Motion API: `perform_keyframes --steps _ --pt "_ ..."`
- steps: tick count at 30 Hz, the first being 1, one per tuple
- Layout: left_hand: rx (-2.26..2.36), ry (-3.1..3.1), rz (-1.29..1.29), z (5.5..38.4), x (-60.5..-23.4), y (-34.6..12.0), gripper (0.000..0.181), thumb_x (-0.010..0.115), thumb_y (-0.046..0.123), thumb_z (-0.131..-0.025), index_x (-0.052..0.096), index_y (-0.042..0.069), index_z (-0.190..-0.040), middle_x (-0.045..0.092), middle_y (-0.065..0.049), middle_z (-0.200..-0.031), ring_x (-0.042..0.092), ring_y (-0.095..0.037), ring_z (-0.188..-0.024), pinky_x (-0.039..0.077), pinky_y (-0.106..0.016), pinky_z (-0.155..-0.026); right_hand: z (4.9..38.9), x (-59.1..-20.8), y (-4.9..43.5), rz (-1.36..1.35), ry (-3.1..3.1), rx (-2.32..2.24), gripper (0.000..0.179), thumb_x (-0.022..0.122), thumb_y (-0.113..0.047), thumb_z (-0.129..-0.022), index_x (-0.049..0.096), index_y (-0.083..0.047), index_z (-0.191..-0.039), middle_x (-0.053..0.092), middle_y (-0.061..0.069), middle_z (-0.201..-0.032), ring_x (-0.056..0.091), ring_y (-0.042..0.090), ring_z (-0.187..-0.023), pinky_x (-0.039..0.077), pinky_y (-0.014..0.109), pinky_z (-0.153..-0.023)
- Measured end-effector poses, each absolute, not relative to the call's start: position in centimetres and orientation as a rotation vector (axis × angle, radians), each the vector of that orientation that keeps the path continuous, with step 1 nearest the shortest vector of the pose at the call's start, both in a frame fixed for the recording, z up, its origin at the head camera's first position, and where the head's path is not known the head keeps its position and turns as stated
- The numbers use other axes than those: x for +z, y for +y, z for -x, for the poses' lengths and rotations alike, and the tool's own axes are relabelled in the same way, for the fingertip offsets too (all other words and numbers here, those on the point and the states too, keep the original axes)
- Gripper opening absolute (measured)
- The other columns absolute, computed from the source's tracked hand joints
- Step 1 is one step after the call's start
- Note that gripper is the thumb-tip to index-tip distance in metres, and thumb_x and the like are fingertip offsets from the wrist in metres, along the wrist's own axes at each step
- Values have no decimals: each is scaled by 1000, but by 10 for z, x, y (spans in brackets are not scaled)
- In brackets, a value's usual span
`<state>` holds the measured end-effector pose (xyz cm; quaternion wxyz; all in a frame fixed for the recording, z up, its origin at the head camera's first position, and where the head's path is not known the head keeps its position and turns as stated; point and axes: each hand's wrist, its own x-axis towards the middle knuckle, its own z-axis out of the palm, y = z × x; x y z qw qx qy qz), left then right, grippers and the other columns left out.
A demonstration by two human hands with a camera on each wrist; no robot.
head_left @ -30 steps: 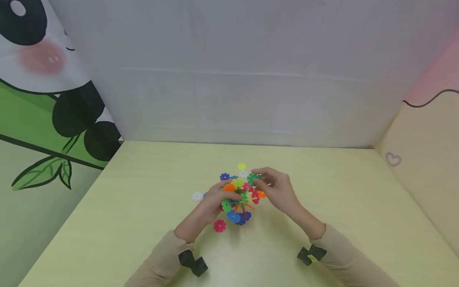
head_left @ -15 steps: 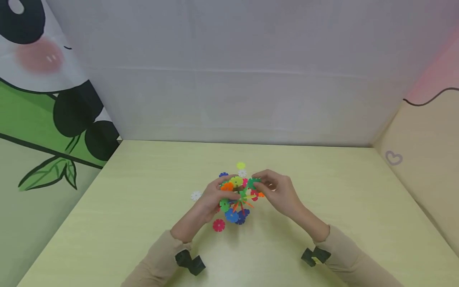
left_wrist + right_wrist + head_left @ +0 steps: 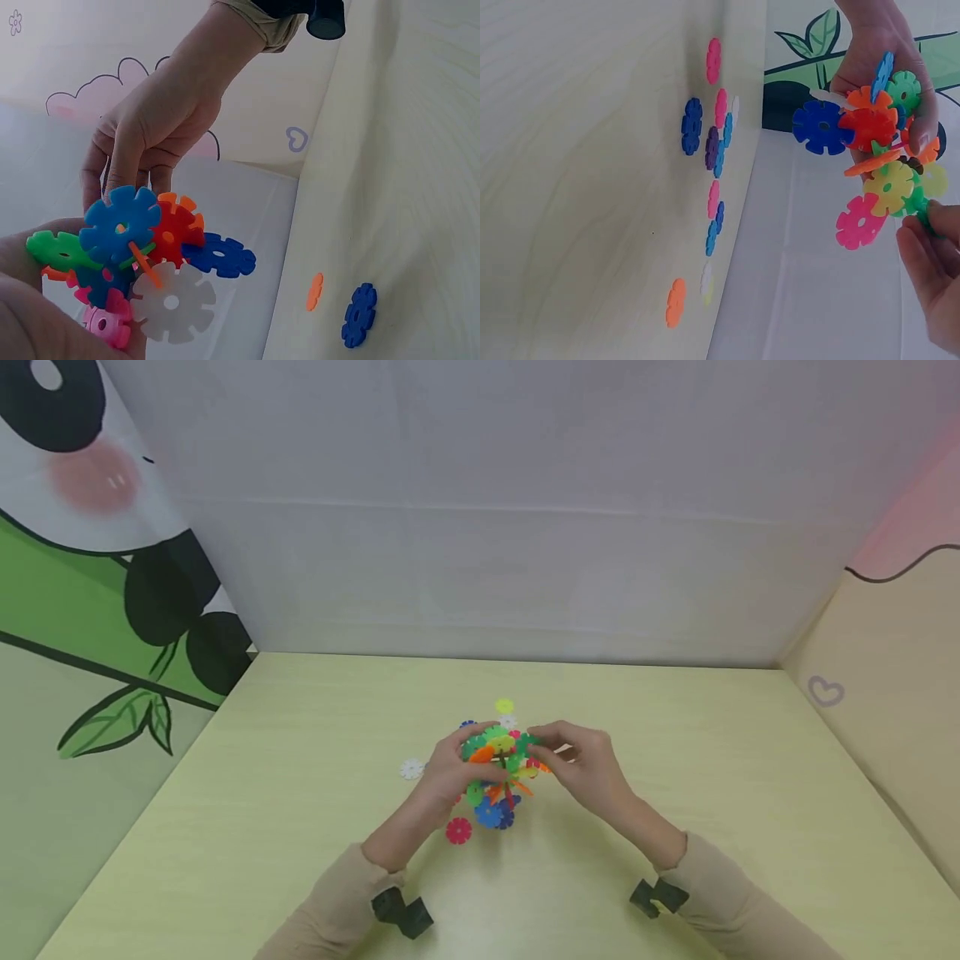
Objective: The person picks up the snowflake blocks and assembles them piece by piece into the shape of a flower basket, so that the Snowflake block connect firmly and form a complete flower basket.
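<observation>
My left hand (image 3: 450,772) holds a cluster of interlocked plastic snowflake discs (image 3: 501,745) in many colours, raised over the table. In the left wrist view a blue disc (image 3: 120,227), a red one and a white one (image 3: 174,302) face the camera. Between thumb and fingertips my right hand (image 3: 588,764) pinches a green snowflake disc (image 3: 924,216). That disc sits right at the cluster's edge, beside a yellow disc (image 3: 891,187) in the right wrist view. The fingers partly cover it.
Loose snowflake discs lie on the pale table (image 3: 300,793) around the hands: a red one (image 3: 459,831) in front, a white one (image 3: 411,768) at left, a yellow one (image 3: 505,706) behind. An orange disc (image 3: 676,303) lies nearer the right hand. A grey-white panel (image 3: 480,585) stands behind.
The green disc in my right hand has come from slightly apart to the cluster's edge. My left hand has turned the cluster, so more green discs show on top.
</observation>
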<state>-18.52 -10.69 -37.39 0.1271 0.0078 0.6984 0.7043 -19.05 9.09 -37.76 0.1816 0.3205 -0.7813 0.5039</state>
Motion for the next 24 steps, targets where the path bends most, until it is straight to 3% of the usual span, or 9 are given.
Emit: perform_keyframes --steps 9,16,24 --pt "2104 2033 67 183 -372 -100 57 73 -4 -73 57 2 -128 61 -13 -111 57 -29 -99 53 -38 -81 190 -386 86 -921 -2046 1433 22 73 15 -74 70 8 -94 71 13 -83 68 23 -66 56 28 -57" --pt "2094 2055 178 202 -370 -87 59 75 -2 -73 57 5 -129 61 -12 -112 55 -28 -99 51 -38 -80 214 -385 94 -898 -2043 1487 21 73 16 -74 71 9 -93 71 13 -81 68 23 -64 55 26 -58" --pt "2152 1981 214 215 -366 -78 57 72 -2 -73 58 5 -128 60 -13 -110 56 -26 -94 53 -34 -76 226 -364 97 -874 -2116 1538 18 72 18 -73 70 12 -90 70 18 -80 68 27 -63 55 25 -56"
